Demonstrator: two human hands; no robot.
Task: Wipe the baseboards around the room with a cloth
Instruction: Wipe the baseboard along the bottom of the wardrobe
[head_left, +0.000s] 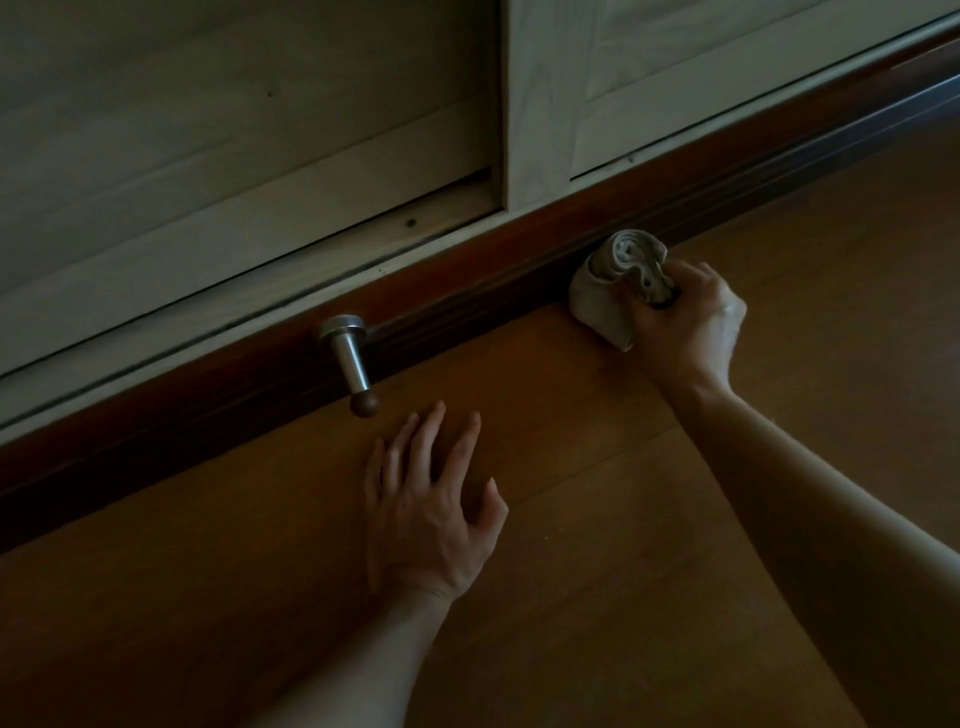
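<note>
A dark reddish-brown baseboard (467, 291) runs diagonally from lower left to upper right under pale wooden panels. My right hand (685, 317) grips a bunched beige cloth (608, 291), and the cloth touches the baseboard where it meets the floor. My left hand (426, 499) rests flat on the wooden floor with fingers spread, a little in front of the baseboard.
A metal door stopper (350, 358) with a dark rubber tip sticks out from the baseboard just above my left hand's fingers. Pale wood-grain panels (260, 156) stand above the baseboard. Brown wooden floor (571, 571) fills the lower half.
</note>
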